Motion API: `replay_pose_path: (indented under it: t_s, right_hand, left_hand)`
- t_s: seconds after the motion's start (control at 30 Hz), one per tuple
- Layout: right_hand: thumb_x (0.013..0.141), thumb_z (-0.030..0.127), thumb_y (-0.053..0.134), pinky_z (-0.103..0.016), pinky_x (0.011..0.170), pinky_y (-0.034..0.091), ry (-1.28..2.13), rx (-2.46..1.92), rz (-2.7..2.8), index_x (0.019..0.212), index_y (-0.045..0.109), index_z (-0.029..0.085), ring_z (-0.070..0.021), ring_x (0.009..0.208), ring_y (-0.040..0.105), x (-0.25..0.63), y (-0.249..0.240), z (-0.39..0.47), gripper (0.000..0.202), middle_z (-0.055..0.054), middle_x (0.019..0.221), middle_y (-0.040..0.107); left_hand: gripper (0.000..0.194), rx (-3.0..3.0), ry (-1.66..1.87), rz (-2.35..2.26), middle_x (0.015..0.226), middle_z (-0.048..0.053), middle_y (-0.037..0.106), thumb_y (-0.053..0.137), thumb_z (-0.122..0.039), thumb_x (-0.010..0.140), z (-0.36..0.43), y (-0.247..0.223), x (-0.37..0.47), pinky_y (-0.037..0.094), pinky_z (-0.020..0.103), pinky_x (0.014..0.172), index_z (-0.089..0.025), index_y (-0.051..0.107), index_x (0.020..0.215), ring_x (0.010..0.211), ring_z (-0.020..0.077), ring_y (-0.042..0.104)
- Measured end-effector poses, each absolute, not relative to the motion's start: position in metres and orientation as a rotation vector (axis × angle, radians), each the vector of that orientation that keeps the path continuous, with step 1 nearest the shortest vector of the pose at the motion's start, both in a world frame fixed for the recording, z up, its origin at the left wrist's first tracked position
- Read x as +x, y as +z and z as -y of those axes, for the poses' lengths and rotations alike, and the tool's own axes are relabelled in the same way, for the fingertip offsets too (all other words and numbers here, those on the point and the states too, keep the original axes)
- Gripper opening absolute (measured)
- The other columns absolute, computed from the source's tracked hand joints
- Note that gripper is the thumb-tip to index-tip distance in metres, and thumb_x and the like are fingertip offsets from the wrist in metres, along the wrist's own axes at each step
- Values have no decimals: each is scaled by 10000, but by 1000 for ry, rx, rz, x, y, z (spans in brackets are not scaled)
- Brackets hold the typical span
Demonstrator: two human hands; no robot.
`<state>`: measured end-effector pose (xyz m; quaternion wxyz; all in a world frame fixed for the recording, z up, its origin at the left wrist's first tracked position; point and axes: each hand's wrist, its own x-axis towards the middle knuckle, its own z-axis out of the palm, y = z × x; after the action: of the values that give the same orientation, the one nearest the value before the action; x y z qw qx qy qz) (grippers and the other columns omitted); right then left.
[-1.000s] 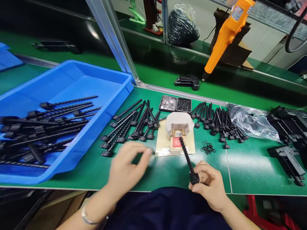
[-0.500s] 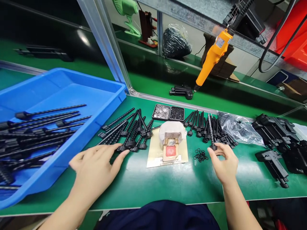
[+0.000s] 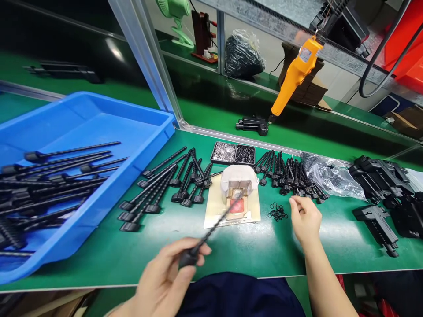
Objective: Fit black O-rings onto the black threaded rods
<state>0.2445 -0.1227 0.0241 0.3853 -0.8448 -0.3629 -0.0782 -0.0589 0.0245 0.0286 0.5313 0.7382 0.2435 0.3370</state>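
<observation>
My left hand (image 3: 172,273) is closed round the knob end of a black spiral rod (image 3: 211,229), whose thin end points up and to the right over the table. My right hand (image 3: 306,218) has its fingers drawn together just right of a small heap of black rings (image 3: 278,212); what is in them, if anything, is hidden. Behind it lies a bunch of similar rods (image 3: 291,174). More such rods (image 3: 161,189) are spread on the left. Between the hands stands a whitish block-like fixture (image 3: 238,176) with a red pad (image 3: 237,206).
At left is a blue tray (image 3: 132,115) of rods. Two small boxes hold silver pieces (image 3: 224,152) and black pieces (image 3: 245,154). An orange electric screwdriver (image 3: 295,75) hangs above. Black housings (image 3: 376,224) and a plastic bag (image 3: 333,178) lie on the right.
My left hand has come away from the left pile toward me with one rod. My right hand no longer shows the upright rod it held beside the right bunch.
</observation>
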Motion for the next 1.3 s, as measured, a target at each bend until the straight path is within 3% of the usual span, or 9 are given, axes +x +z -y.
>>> replay_pose_path:
  t_s: [0.13, 0.27, 0.5, 0.73, 0.93, 1.07, 1.3]
  right_hand:
    - [915, 392, 512, -337, 698, 509, -21, -2143, 954, 885, 733, 172, -213, 761, 635, 235, 3, 146, 314, -87, 847, 696]
    - [906, 400, 540, -373, 739, 510, 80, -2106, 889, 873, 732, 181, -224, 772, 616, 231, -7, 157, 294, -86, 830, 670]
    - [859, 424, 647, -294, 582, 548, 319, -1858, 663, 827, 689, 167, -170, 674, 645, 211, 4, 159, 262, -90, 888, 686]
    - [757, 388, 796, -267, 627, 601, 607, -1530, 557, 736, 700, 172, -144, 646, 688, 192, 23, 152, 237, -76, 882, 745]
    - [672, 367, 872, -278, 605, 621, 724, -1401, 515, 861, 766, 203, -182, 649, 718, 198, 23, 154, 272, -70, 808, 761]
    - [566, 315, 930, -247, 559, 595, 831, -1364, 603, 721, 791, 233, -162, 604, 688, 197, 30, 153, 223, -45, 747, 737]
    - [531, 333, 945, -231, 521, 508, 852, -1379, 734, 721, 800, 260, -126, 584, 586, 168, 34, 137, 249, -10, 694, 655]
  left_hand:
    - [220, 1694, 268, -273, 955, 72, 698, 411, -354, 1007, -14, 32, -32, 545, 282, 719, -235, 526, 1153, 757, 171, 642]
    - [272, 1664, 66, -271, 961, 67, 666, 368, -432, 1011, -13, 24, -14, 508, 312, 745, -222, 510, 1109, 782, 176, 591]
    - [309, 1536, 96, -269, 978, 56, 633, 375, -493, 1002, -17, 16, -17, 473, 306, 735, -231, 491, 1117, 779, 167, 571]
    - [317, 1514, 97, -219, 968, 50, 631, 382, -505, 1000, -17, 15, -18, 451, 292, 718, -240, 485, 1141, 759, 154, 557]
    - [368, 1514, 63, -244, 942, 47, 633, 391, -549, 982, -18, 25, -16, 443, 289, 715, -225, 511, 1107, 742, 152, 551]
    - [413, 1499, 44, -216, 909, 50, 641, 406, -587, 962, -19, 29, -15, 445, 287, 704, -207, 540, 1055, 720, 153, 566]
    - [474, 1448, 2, -206, 894, 63, 659, 442, -625, 930, -20, 28, -19, 437, 285, 679, -184, 560, 1054, 685, 150, 567]
